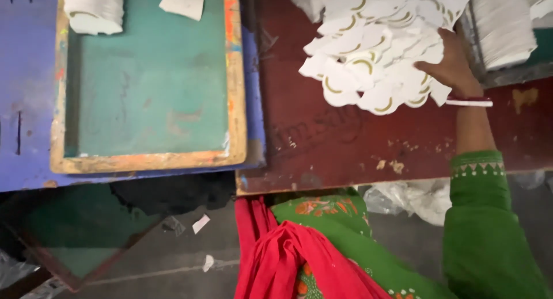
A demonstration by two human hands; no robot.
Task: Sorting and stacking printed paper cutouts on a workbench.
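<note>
Head view: right hand (452, 63) lies spread, palm down, on the far-right pile of white cutouts (377, 51) on the dark red table (345, 143). Loose overlapping pieces could slide apart. Left hand unseen.

Lit softly and evenly from above, with no hard shadows on the dark red tabletop (322, 138) and only deep gloom beneath it toward the floor (173, 258). Slightly smeared by motion throughout, most of all on the white paper cutouts (374, 51), nearly blown out to flat white. Dim and murky at the lower left corner.
</note>
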